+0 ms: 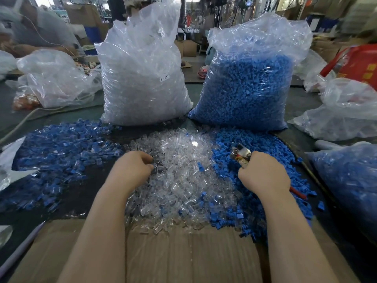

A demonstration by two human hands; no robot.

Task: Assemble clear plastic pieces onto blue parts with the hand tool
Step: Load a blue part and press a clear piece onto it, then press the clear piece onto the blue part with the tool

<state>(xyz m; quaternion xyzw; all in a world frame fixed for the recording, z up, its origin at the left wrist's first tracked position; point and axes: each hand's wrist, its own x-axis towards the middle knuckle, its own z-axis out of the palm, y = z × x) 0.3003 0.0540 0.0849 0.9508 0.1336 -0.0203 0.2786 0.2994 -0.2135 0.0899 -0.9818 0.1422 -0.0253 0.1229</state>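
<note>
Up-left, hand tool (240, 155) head, handle toward right hand (264, 174).

Blue and see-through bits

The right pile (263, 160) is bright blue, the middle pile (179, 180) is clear, the left pile (59, 156) mixes both. The tool (240, 155) is silver with a red handle. The box (183, 258) is brown.

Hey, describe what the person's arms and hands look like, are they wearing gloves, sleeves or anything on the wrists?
Both forearms are bare as far as the view shows: no sleeves in sight. The left hand and the right hand have no gloves. No watch, bracelet or ring shows on either wrist or hand from this angle, though the fingers are mostly hidden.
</note>
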